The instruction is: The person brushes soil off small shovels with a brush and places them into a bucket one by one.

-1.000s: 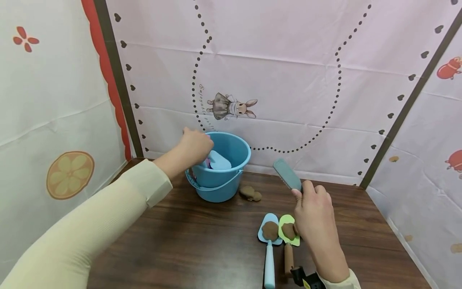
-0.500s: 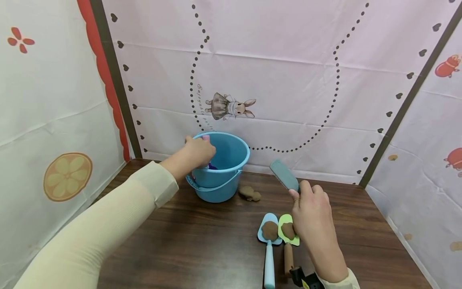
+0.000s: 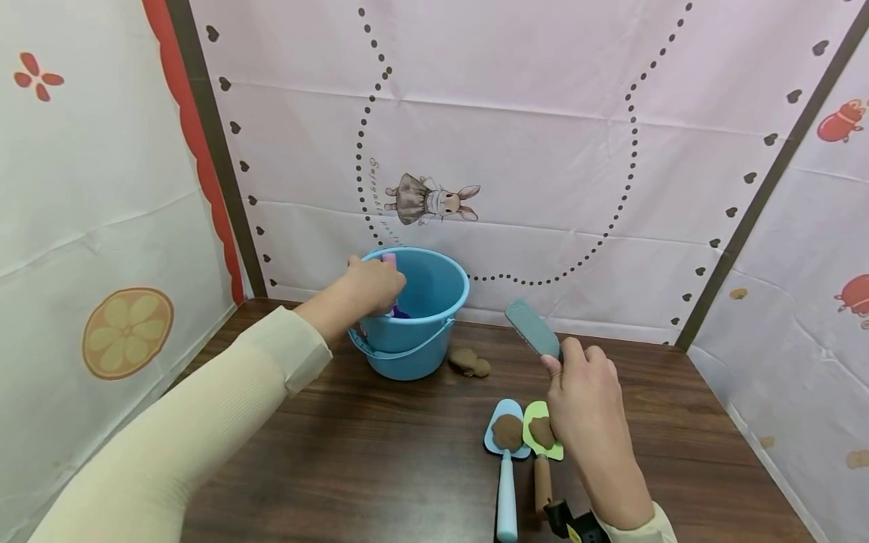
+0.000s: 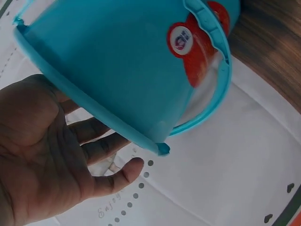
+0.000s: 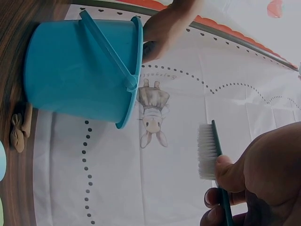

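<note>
A blue bucket [image 3: 421, 354] stands at the back of the wooden table. My left hand [image 3: 373, 286] reaches over its near left rim; in the left wrist view its fingers extend past the rim, nothing lies in the palm, and the thumb and several fingertips are hidden. Beside these fingers, inside the bucket, a pink-handled tool [image 3: 389, 260] with a purple lower end leans. My right hand [image 3: 587, 422] grips a teal brush [image 3: 532, 328] by its handle, raised above the table; in the right wrist view its white bristles [image 5: 207, 150] face the bucket.
Brown lumps [image 3: 468, 363] lie beside the bucket. A blue shovel [image 3: 507, 483] and a green shovel with a wooden handle [image 3: 542, 483] lie side by side near my right hand, each bearing a brown lump. Printed cloth walls [image 3: 543, 188] enclose the table.
My left hand has shifted slightly right and down at the rim. The light blue scoop blade seen under it a second ago is out of sight. My right hand and the brush have barely moved.
</note>
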### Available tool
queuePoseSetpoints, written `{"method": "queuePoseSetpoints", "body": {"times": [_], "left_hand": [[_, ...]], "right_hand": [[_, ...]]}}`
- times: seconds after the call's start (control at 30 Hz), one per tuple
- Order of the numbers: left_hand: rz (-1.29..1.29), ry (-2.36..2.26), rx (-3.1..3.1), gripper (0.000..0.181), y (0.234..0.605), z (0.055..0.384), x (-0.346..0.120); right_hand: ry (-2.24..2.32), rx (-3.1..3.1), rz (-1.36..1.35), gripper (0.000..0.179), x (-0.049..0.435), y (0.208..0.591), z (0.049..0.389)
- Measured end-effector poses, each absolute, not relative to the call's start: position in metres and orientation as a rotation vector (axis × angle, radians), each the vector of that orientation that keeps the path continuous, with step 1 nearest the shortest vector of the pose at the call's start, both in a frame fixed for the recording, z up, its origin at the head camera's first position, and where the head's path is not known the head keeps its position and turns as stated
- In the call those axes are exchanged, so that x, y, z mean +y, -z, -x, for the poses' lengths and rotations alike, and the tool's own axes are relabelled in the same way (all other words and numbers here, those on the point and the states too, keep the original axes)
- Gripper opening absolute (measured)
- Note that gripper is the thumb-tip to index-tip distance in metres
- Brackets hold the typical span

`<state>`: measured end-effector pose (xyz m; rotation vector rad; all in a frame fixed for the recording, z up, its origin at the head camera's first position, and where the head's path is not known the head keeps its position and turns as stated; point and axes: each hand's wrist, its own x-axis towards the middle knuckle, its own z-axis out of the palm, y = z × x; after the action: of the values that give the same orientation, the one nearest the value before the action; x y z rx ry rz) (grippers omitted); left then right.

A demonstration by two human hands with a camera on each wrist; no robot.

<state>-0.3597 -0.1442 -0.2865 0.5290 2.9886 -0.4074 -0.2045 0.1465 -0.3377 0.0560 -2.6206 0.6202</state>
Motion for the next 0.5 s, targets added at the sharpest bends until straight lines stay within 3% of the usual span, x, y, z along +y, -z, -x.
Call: {"method": "queuePoseSetpoints", "body": {"times": [0.23,0.5], "left_hand": [[-0.763,0.22,3.104,0.046,0.29,0.335,-0.136],[-1.026,-0.315,3.264,0.053,0.298,0.258,-0.13]], "right_hand": [[-0.614,-2.613,-0.062,0.028,0.146,0.34,0.204],[-0.589,-2.587,-0.122,0.026,0.141,0.342,0.204]]}}
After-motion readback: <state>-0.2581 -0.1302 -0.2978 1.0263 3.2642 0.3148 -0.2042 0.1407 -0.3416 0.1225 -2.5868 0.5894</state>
